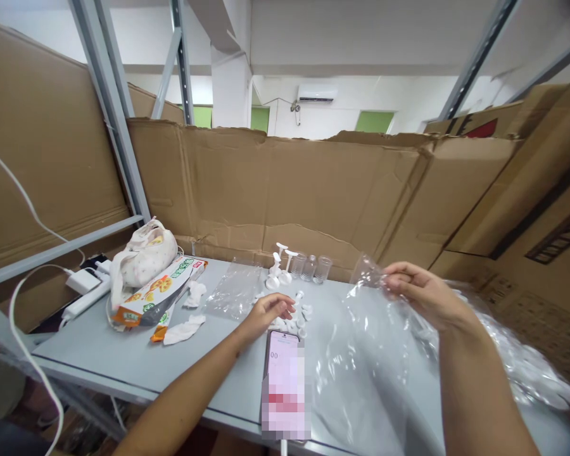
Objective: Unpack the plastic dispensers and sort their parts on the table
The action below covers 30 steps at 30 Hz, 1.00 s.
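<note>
The right hand (pixel 420 294) pinches the upper edge of a large, transparent plastic bag (pixel 361 354) between thumb and fingers; the bag hangs in front of the grey tabletop (pixel 237 396), to the left of that hand. The left hand (pixel 265 313) is over a cluster of small white plastic pieces (pixel 303 328), its fingers loosely bent — whether they grip a piece, I cannot tell. Just below the cluster lies an upright-facing phone with a lit pinkish screen (pixel 284 367). Behind the cluster stand white plastic pump tops (pixel 285 277), and beside them three clear, cylindrical containers (pixel 308 268). A flat, clear plastic bag (pixel 235 288) lies left of the pieces. Farther left are crumpled white tissues (pixel 185 330), an orange-and-white printed carton (pixel 159 292) and a pale, patterned fabric pouch (pixel 145 259).
</note>
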### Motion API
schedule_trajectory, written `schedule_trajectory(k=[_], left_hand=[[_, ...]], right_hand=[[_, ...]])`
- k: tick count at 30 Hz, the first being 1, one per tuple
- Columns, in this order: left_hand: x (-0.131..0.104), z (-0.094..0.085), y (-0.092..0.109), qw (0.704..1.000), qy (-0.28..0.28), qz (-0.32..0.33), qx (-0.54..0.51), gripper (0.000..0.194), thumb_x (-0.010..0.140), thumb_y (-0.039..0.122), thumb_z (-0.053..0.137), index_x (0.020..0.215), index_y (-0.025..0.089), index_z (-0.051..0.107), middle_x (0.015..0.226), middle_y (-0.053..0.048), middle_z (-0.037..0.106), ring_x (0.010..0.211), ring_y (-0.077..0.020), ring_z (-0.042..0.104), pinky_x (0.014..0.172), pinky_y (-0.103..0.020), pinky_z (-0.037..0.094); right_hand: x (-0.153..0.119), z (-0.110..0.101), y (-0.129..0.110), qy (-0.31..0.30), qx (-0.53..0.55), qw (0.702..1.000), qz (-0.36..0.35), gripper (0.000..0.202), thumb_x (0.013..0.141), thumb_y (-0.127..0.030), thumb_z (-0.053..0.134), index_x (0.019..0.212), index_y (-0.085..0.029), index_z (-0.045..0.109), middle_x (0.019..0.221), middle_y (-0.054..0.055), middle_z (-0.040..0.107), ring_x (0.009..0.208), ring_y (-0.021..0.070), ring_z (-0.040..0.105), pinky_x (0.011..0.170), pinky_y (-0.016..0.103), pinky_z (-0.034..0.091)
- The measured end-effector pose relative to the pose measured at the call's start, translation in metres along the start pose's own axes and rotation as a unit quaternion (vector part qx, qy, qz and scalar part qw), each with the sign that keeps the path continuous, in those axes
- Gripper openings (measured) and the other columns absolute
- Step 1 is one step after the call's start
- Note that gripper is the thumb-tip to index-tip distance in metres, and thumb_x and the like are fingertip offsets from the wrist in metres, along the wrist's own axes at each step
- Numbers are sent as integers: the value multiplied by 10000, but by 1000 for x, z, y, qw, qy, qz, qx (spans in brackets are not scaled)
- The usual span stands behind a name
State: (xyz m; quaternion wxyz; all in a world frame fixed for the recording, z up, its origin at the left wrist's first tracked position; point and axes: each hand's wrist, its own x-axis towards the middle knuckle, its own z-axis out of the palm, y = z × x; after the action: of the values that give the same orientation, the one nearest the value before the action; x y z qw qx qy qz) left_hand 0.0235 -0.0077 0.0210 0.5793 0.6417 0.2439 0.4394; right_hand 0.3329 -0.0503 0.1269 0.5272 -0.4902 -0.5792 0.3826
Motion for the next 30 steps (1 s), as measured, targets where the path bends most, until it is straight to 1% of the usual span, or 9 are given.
schedule_trajectory(k=[3,6,9,12,15,18,22,27,30], left_hand=[[2,-4,-2,996,6,-18,-92,462,798,540,485,979,132,605,868,-100,642,706,-161,619,681,-289,467],[3,-6,-5,993,9,-42,-115,536,761,612,476,955,125,589,852,-102,634,676,-173,630,615,-277,470],[3,-4,-4,994,23,-68,-87,483,731,597,531,868,136,574,810,-67,624,630,-146,614,580,-251,464],[5,-2,-4,995,56,-70,-43,382,713,510,610,755,136,546,756,-33,608,585,-103,570,575,-222,452],[6,-2,-4,992,107,-58,-22,355,703,479,629,705,142,516,715,-13,591,546,-84,534,543,-207,438],[8,-3,-5,989,140,-44,-20,346,704,477,623,735,153,506,705,-4,585,532,-81,527,526,-203,439],[8,-5,-7,986,157,-43,-22,328,709,458,616,767,161,490,700,2,586,513,-83,536,504,-206,436],[10,-6,-12,980,198,-12,-1,303,711,423,621,719,157,477,703,1,578,511,-77,528,484,-201,435],[11,-7,-12,980,200,-6,-1,318,709,445,618,756,162,478,731,0,581,509,-80,534,461,-204,447]], right_hand=[[4,33,11,-94,-8,995,20,344,615,-387,741,856,-194,588,668,1,610,525,116,525,550,278,420],[6,71,28,-163,-12,986,45,337,634,-388,720,852,-177,574,616,-22,581,492,100,505,520,258,395],[5,103,47,-198,-18,979,53,346,630,-403,714,846,-177,565,616,-32,566,483,102,516,505,252,392],[4,123,63,-198,-24,979,42,363,662,-424,683,904,-188,550,673,-26,577,517,122,559,554,280,430],[3,128,71,-132,-24,990,35,402,680,-473,648,948,-192,545,688,-15,586,573,140,576,601,301,448],[0,126,74,-71,-15,995,62,414,668,-559,610,819,-174,579,627,-7,572,546,135,540,572,302,447],[-5,123,75,-84,-4,992,94,416,665,-580,599,606,-170,560,530,-11,535,514,128,515,561,293,436],[-6,122,79,-37,-16,998,54,379,667,-544,627,578,-182,560,466,-11,531,468,131,491,527,285,401],[-4,121,81,5,-21,999,24,361,666,-537,641,618,-183,590,465,-16,529,470,134,492,535,286,402]])
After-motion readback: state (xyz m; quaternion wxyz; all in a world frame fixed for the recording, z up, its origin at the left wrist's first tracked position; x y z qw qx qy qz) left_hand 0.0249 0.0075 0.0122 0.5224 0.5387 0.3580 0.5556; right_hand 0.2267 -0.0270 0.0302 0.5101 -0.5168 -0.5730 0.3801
